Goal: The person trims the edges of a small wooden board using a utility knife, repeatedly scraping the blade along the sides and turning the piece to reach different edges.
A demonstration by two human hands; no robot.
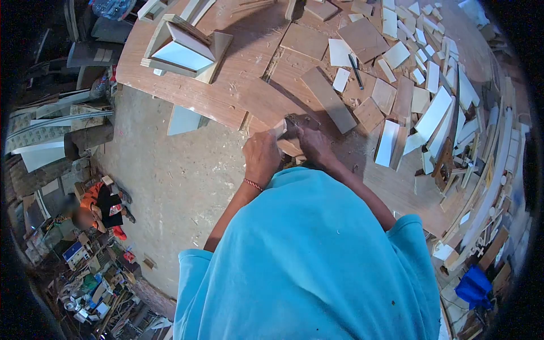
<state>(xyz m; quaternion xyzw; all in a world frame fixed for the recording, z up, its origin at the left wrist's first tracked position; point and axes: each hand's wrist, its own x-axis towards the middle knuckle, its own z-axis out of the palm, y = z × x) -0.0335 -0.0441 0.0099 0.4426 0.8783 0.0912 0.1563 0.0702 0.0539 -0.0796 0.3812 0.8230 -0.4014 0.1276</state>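
My left hand (262, 153) is closed at the near edge of the wooden table (215, 107), around a small pale-ended piece of wood (279, 128). Just right of it, my right hand (314, 144) is closed beside a dark object whose shape is too unclear to name. What its fingers hold is hidden. Both hands are close together, a little apart. A brown board (269, 102) lies just beyond them, and another flat board (328, 99) rests to the right. Thin wood shavings are scattered on the tabletop.
A box-like wooden frame (184, 51) stands at the table's back left. Many wood offcuts (391, 96) lie on the right, with a dark pen-like tool (356, 71) among them. A handsaw (445, 161) leans there. Another person (99, 207) is at the lower left.
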